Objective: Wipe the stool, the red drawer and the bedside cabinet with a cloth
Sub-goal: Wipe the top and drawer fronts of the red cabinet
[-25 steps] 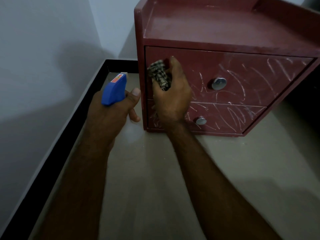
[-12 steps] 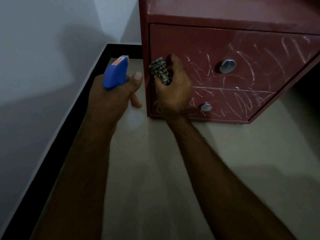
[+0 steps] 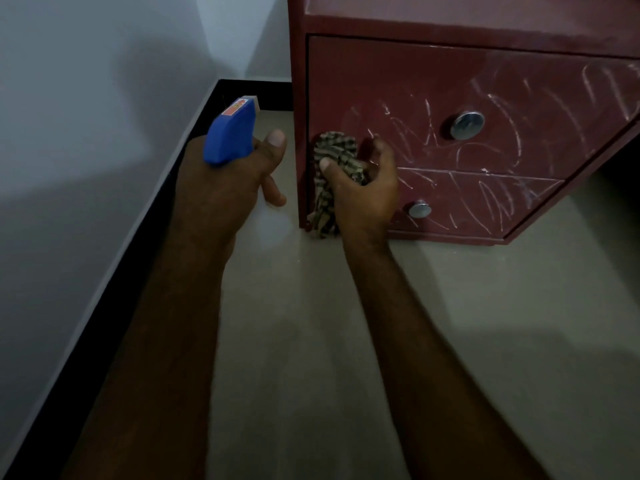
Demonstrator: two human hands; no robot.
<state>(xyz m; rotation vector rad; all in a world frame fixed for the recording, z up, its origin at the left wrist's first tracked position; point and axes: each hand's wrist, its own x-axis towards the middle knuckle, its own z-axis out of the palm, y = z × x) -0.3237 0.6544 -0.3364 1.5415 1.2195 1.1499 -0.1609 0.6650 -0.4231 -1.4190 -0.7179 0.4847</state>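
A red bedside cabinet (image 3: 433, 26) stands on the floor with two drawers. The upper red drawer (image 3: 398, 81) has a round metal knob (image 3: 467, 125) and white scribble marks. The lower drawer (image 3: 478, 202) has a smaller knob (image 3: 419, 209). My right hand (image 3: 363, 195) grips a checked cloth (image 3: 332, 161) and presses it against the left end of the drawer fronts. One end of the cloth hangs down to the cabinet's base. My left hand (image 3: 225, 188) holds a blue spray bottle head (image 3: 230, 133) just left of the cabinet. The bottle's body is hidden by the hand.
A grey-white wall (image 3: 86, 133) with a black skirting (image 3: 138, 237) runs along the left and meets the back wall in a corner behind the cabinet. Beige tiled floor (image 3: 311, 341) spreads in front. A dark gap (image 3: 620, 168) lies right of the cabinet.
My right hand has slid the cloth down the left end of the upper drawer front toward the lower drawer, and the cloth now hangs longer. The view has moved closer and lower.
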